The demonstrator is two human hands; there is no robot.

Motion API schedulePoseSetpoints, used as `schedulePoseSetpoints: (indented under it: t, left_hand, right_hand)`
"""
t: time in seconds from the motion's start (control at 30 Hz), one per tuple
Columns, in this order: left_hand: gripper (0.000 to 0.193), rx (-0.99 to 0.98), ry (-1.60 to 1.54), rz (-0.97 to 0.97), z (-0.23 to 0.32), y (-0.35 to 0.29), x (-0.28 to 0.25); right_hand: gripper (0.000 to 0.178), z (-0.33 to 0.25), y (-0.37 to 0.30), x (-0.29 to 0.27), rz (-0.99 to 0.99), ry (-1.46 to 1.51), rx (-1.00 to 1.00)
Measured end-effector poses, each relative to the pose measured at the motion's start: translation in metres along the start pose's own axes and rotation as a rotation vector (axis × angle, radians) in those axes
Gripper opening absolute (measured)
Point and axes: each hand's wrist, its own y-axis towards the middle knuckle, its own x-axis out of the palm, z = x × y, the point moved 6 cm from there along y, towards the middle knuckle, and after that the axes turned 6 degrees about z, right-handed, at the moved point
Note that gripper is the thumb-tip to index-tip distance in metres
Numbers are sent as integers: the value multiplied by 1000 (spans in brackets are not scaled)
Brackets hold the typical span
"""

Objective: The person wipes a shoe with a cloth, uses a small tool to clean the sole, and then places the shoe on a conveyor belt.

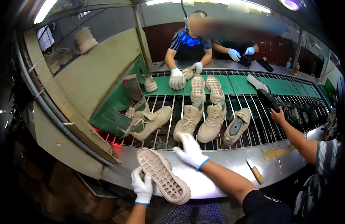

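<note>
My left hand (pixel 142 185), in a white glove with a blue cuff, is closed on the side edge of a beige shoe sole (pixel 163 174). The sole's gridded tread faces up, over the front edge of the metal ledge. My right hand (pixel 192 150), gloved the same way, has its fingers stretched out. Its fingertips reach the toe of a beige lace-up shoe (pixel 187 121); whether they touch it I cannot tell. Beside that shoe stands a matching shoe (pixel 212 122). Another beige shoe (pixel 237 127) leans to their right, with a grey-green last showing in its opening.
Beige shoes (pixel 152 122) sit left on the metal rack (pixel 172 100). Two soles (pixel 198 88) stand behind the middle pair. A wooden-handled knife (pixel 256 172) lies on the ledge (pixel 224 179). A co-worker's hand (pixel 278 115) grips a black shoe at right; gloved co-workers work across the green belt (pixel 239 84).
</note>
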Motion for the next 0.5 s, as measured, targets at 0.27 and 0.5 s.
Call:
schedulePoseSetpoints:
  t: [0.27, 0.5]
  left_hand:
    - [50, 159, 200, -36, 19, -1, 2]
    - [52, 224, 175, -27, 17, -2, 0]
  right_hand:
    - [47, 51, 139, -52, -164, -971, -649]
    - [12, 51, 168, -16, -685, -1260, -572]
